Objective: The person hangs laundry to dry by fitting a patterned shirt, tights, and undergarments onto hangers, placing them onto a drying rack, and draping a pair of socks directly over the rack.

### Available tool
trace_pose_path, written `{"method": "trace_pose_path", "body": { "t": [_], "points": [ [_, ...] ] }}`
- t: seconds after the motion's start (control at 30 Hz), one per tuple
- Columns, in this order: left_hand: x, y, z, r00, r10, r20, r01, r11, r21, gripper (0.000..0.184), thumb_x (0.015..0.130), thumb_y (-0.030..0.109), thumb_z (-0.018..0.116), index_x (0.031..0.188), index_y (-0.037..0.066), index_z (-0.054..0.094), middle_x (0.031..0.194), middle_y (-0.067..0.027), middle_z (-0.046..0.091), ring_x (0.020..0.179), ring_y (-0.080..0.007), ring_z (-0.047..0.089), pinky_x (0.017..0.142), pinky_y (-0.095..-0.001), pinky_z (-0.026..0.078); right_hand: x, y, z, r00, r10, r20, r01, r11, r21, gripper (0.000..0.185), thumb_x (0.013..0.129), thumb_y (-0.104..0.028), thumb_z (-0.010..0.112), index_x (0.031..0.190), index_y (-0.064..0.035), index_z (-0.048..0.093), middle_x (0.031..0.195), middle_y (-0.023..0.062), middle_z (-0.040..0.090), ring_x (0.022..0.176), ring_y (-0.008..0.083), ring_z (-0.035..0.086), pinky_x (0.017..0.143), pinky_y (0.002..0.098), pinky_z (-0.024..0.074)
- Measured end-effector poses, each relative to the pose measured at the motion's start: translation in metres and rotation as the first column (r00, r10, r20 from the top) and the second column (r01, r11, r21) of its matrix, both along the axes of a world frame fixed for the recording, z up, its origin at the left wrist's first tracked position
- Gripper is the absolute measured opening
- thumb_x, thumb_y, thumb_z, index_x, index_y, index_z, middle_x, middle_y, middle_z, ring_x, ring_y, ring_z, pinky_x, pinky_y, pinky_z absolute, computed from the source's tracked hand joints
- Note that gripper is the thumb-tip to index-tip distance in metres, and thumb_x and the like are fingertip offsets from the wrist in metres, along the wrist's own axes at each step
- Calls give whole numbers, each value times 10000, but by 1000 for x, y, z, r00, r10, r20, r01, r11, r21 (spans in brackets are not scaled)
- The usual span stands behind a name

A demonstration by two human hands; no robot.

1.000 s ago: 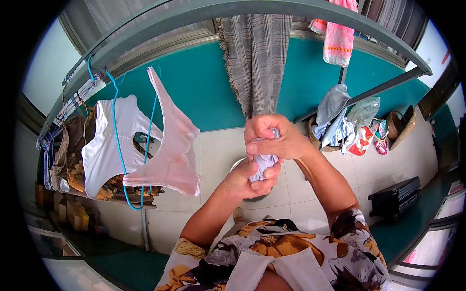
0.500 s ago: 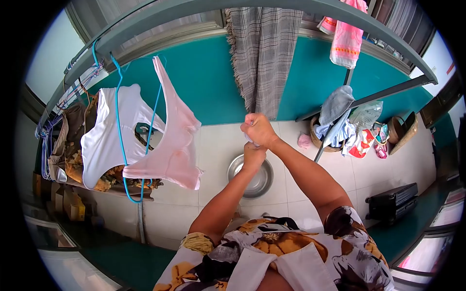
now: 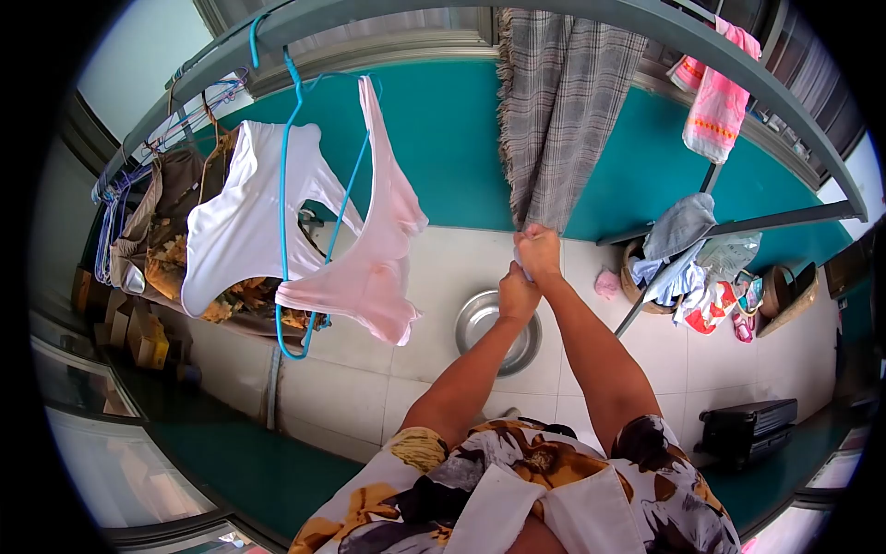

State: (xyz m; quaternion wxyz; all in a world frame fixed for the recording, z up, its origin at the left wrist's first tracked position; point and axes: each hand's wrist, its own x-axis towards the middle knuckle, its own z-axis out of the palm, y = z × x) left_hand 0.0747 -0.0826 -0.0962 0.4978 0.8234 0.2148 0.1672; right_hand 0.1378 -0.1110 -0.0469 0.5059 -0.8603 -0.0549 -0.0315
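Observation:
Both my hands are closed round a small pale piece of cloth (image 3: 524, 270), mostly hidden in the fists. My right hand (image 3: 538, 251) grips it at the far end, and my left hand (image 3: 519, 294) holds it just below, the two fists touching. They are above the floor, over the far right rim of a round metal basin (image 3: 468, 334). My left forearm covers part of the basin. To the left, a pale pink bra-like garment (image 3: 355, 300) hangs from a blue hanger (image 3: 282, 217), with a white top (image 3: 242, 208) behind it.
A grey rail (image 3: 406, 18) arches overhead, bearing a plaid cloth (image 3: 563, 111) and a pink towel (image 3: 715, 102). At right stand a basket of clothes (image 3: 637, 277) and a black suitcase (image 3: 749, 432). A small pink cloth (image 3: 607, 284) lies on the tiles.
The view has shifted, so the hanging clothes and basin sit further right in it. My right fist has turned from pointing leftward to more upright, still gripping the cloth with the left.

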Motion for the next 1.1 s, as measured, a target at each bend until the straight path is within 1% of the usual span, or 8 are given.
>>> {"method": "trace_pose_path", "body": {
  "t": [0.17,0.33,0.47,0.53,0.73,0.9,1.03,1.1],
  "points": [
    [-10,16,4,998,-42,-47,48,989,141,387,681,230,640,930,-20,480,817,-224,599,727,-372,592,660,-426,474,-11,-7,3,968,179,-176,-147,973,180,231,681,-230,641,636,-23,550,645,135,559,659,248,553,632,366,425],
    [-26,33,63,822,-556,126,549,715,-433,413,697,149,683,1054,39,508,807,-22,588,494,-60,486,390,-192,362,-27,-63,49,957,282,63,-287,900,329,394,776,-407,563,944,-51,562,908,68,548,868,146,495,744,279,399],
    [-42,14,94,785,-409,465,618,562,-550,519,698,32,643,1163,34,413,1033,-74,548,896,-142,555,742,-250,456,-37,-117,92,943,322,-82,-274,893,359,541,830,-506,430,1122,-55,498,1085,65,510,994,142,462,806,274,394],
    [-47,9,102,805,-479,350,580,758,-297,630,668,0,644,1219,48,341,1122,-95,503,1068,-172,472,890,-274,378,-55,-133,112,933,346,-97,-295,891,344,549,820,-504,454,1133,-54,489,1124,72,491,1011,151,459,806,286,398],
    [-62,-16,130,770,-567,291,636,716,-289,675,638,-65,617,1229,79,325,1058,-81,520,917,-160,541,703,-261,471,-86,-168,118,899,427,94,-437,887,148,170,853,-143,531,974,-30,573,759,-4,610,719,66,561,649,208,452],
    [-75,-42,151,787,-527,322,612,599,-516,662,685,-36,635,1256,64,315,1145,-67,479,982,-147,513,635,-243,470,-104,-189,143,927,373,21,-347,838,421,345,821,-258,581,1095,-58,517,862,35,601,808,103,570,659,233,457],
    [-78,-49,151,727,-566,389,686,615,-387,659,693,-20,629,1263,70,310,1161,-84,469,1046,-181,482,758,-310,456,-121,-190,139,917,375,135,-382,924,26,370,793,-218,619,1089,-26,509,922,48,580,802,92,541,698,205,432],
    [-86,-44,162,662,-599,450,669,204,-714,513,741,82,619,1192,57,375,1115,-91,487,1037,-181,472,799,-327,420,-112,-195,129,908,390,154,-419,848,324,328,760,-115,642,1043,8,532,855,62,583,741,92,535,658,210,447]
  ]
}}
